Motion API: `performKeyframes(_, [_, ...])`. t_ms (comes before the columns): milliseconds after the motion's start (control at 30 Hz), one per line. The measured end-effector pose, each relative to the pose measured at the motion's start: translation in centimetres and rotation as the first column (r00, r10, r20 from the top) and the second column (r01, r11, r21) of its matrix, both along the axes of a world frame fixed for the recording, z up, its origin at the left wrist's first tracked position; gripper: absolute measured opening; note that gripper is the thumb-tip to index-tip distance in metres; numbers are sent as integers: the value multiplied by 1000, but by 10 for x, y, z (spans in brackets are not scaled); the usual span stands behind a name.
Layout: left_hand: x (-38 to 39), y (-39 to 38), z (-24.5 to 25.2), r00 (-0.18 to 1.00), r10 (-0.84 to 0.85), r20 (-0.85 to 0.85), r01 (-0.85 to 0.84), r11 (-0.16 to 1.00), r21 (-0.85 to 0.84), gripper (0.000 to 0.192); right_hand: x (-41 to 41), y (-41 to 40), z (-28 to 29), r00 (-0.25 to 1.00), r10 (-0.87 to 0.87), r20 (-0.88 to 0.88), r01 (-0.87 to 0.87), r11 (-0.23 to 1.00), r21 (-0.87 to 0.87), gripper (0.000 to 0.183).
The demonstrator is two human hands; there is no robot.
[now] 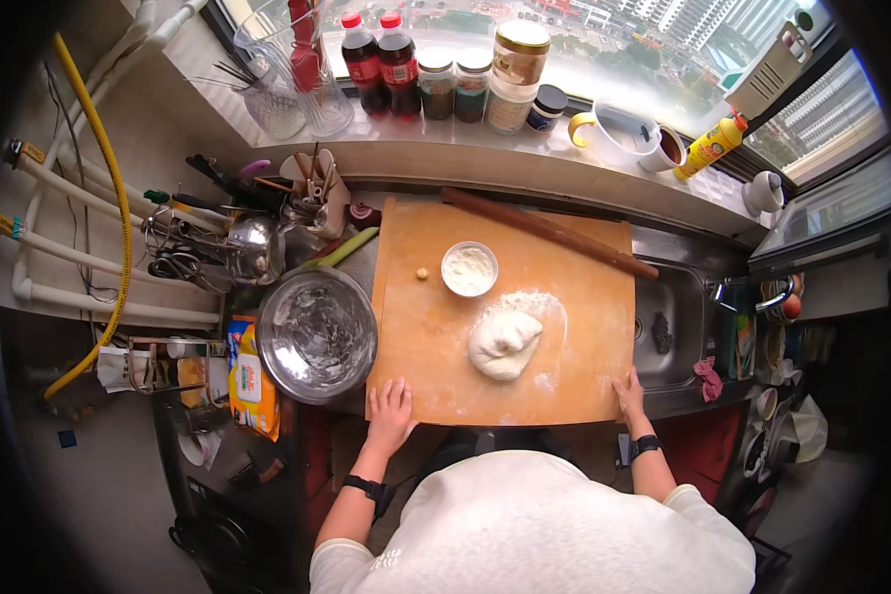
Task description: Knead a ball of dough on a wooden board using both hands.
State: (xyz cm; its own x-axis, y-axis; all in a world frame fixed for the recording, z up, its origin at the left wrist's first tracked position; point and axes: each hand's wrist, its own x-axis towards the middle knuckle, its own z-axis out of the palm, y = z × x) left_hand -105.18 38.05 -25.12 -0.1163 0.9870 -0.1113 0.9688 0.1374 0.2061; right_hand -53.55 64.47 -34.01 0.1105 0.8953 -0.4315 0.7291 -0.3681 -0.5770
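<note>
A wooden kneading board lies before me, its right side reaching over the sink. My left hand holds its front left corner, fingers on top. At the front right edge, my right hand grips the board; its fingers are partly hidden. Between them sits a folded lump of white dough with loose flour around its back and right side. Behind the dough stands a white bowl of flour, with a small pale dough bit to its left. A long wooden rolling pin rests diagonally across the back.
Left of the board is a flour-smeared metal bowl, beside an orange wipes pack. A steel sink with a faucet lies to the right. Cola bottles, jars and a clear jug line the windowsill.
</note>
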Motion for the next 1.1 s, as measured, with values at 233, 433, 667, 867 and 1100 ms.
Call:
performKeyframes(233, [-10,15,-4,999,-40,-28,39,999,-7,87,0,8,-13,975,-35,-218,34,999,-7,80])
performKeyframes(433, [-5,15,-3,1000,-13,-6,12,999,-51,85,-79,24,84,966,69,250,-43,993,-106,66])
performKeyframes(667, [14,109,20,903,112,415,-109,994,-30,53,-189,58,112,854,513,-89,-504,858,100,33])
performKeyframes(867, [47,211,4,716,141,684,-192,981,-2,53,-295,68,56,869,440,-227,-379,886,266,45])
performKeyframes(1100, [27,189,-20,488,125,864,36,986,-163,83,-317,31,117,806,448,-386,-412,894,176,37])
